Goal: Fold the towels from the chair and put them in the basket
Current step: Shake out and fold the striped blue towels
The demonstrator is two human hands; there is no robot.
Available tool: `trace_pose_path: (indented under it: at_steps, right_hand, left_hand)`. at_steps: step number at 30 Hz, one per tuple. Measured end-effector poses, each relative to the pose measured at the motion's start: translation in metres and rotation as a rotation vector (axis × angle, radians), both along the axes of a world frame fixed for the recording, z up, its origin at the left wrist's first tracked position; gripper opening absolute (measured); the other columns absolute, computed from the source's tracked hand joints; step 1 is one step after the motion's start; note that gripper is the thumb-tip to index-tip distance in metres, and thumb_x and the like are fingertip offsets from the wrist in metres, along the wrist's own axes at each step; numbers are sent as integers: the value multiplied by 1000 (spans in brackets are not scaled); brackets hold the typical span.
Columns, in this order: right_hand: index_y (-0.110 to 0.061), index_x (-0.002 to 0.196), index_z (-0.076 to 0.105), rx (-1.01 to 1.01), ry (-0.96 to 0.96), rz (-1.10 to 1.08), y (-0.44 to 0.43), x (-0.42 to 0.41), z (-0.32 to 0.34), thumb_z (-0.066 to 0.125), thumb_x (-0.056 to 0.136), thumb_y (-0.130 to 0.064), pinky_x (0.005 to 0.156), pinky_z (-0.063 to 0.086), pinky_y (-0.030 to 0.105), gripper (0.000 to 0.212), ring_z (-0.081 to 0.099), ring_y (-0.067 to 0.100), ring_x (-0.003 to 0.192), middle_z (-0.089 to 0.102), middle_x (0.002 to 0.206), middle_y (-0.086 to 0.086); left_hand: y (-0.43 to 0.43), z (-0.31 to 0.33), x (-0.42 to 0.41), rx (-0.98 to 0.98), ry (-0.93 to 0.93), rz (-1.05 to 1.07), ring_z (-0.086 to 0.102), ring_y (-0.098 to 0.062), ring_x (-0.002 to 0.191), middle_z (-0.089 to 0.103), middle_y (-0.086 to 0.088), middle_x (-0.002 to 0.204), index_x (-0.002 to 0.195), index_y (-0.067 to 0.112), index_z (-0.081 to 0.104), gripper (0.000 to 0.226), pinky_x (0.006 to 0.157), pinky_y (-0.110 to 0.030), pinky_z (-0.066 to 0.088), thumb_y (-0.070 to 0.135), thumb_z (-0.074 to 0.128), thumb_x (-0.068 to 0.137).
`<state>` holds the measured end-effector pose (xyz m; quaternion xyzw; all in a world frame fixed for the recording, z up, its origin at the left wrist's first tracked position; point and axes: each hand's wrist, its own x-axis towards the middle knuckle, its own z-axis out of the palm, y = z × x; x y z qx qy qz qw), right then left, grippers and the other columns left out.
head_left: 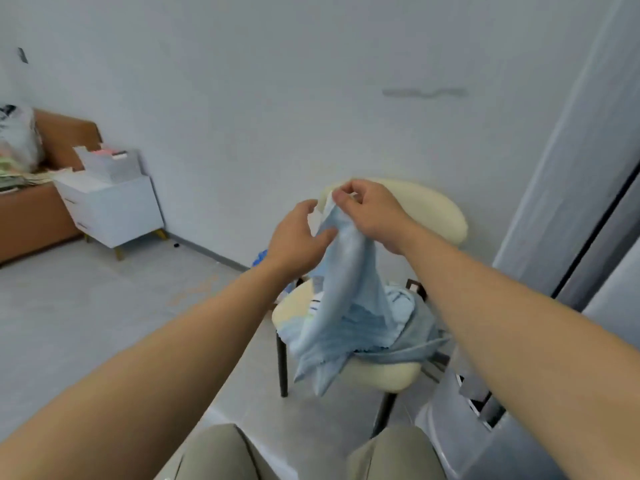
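Observation:
A light blue towel [346,306] hangs in the air above a cream chair [384,372]. My right hand [370,213] pinches its top corner in front of the chair's backrest. My left hand [298,237] grips the towel's edge a little lower, thumb against the cloth. More blue towels [412,327] lie heaped on the seat, and the hanging towel's lower end drapes over the front left of the seat. No basket is in view.
A white nightstand [110,209] with a box on it stands at the left by a brown bed [31,216]. A grey wardrobe or door [588,202] rises on the right, and a white bin [450,427] stands beside the chair. My knees are at the bottom edge.

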<state>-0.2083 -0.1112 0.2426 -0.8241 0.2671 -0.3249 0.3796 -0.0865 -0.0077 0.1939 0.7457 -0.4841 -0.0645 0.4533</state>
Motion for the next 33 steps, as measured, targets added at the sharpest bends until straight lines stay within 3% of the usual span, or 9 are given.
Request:
trace_pose_path:
  at_steps: [4, 7, 10, 15, 18, 22, 24, 29, 33]
  right_hand:
    - [-15, 95, 69, -128, 35, 47, 12, 6, 41, 61, 98, -34, 63, 41, 17, 21, 51, 4, 66, 60, 76, -7]
    - [-15, 97, 73, -66, 140, 89, 7, 3, 62, 72, 88, -24, 69, 47, 22, 13, 58, 7, 72, 67, 85, -2]
    - [-17, 95, 72, -139, 416, 81, -3, -4, 70, 75, 77, -12, 68, 48, 26, 19, 60, 14, 76, 67, 85, -1]
    - [-11, 91, 64, -454, 749, -184, -19, -3, 68, 66, 89, -47, 70, 40, 28, 36, 58, 26, 91, 61, 93, 6]
    - [-11, 95, 64, -265, 533, -385, -31, -2, 67, 58, 91, -45, 72, 46, 31, 34, 63, 34, 99, 63, 101, 13]
    - [-7, 76, 51, 208, 230, -471, -35, 6, 73, 50, 97, -21, 47, 38, 27, 25, 52, 27, 60, 53, 76, 15]
    - [-8, 77, 50, 355, 129, -466, -35, 13, 77, 50, 97, -24, 50, 42, 26, 25, 53, 25, 58, 54, 75, 14]
    - [-8, 95, 55, 550, -59, -392, -26, 28, 92, 49, 100, -23, 57, 50, 30, 16, 56, 23, 63, 56, 78, 9]
    - [-4, 103, 62, 682, -149, -261, -15, 41, 99, 39, 100, -12, 50, 58, 41, 24, 68, 29, 70, 67, 85, 15]
  left_hand:
    - [3, 44, 13, -41, 140, -126, 65, -12, 97, 70, 8, 108, 113, 26, 67, 33, 84, -37, 55, 24, 64, 81]
    - [4, 54, 20, 19, 63, -93, 50, -19, 69, 57, 1, 68, 77, 10, 65, 9, 59, -30, 40, 7, 57, 82]
    - [5, 60, 34, 10, -8, 18, 56, -20, 70, 64, 1, 75, 83, 14, 70, 26, 58, -26, 42, 0, 49, 80]
    - [10, 70, 55, 29, -80, 62, 64, -15, 85, 70, 5, 90, 95, 19, 74, 34, 64, -25, 49, 0, 48, 83]
    - [14, 71, 66, 30, -183, 98, 62, -20, 90, 70, 0, 94, 98, 15, 72, 29, 71, -27, 45, 2, 50, 85]
    - [23, 64, 77, -33, -267, 129, 58, -28, 72, 61, -7, 81, 99, 13, 50, 14, 62, -37, 45, 4, 50, 89]
    - [27, 60, 74, -32, -377, 77, 54, -32, 69, 57, -7, 76, 93, 15, 42, 17, 60, -40, 42, 0, 46, 87]
    - [29, 54, 56, 105, -570, -101, 59, -24, 93, 62, 7, 104, 83, 26, 71, 50, 76, -33, 47, -12, 41, 73]
    - [15, 41, 37, 224, -541, -142, 58, -24, 108, 61, 1, 121, 117, 23, 73, 53, 91, -35, 48, -4, 43, 84]
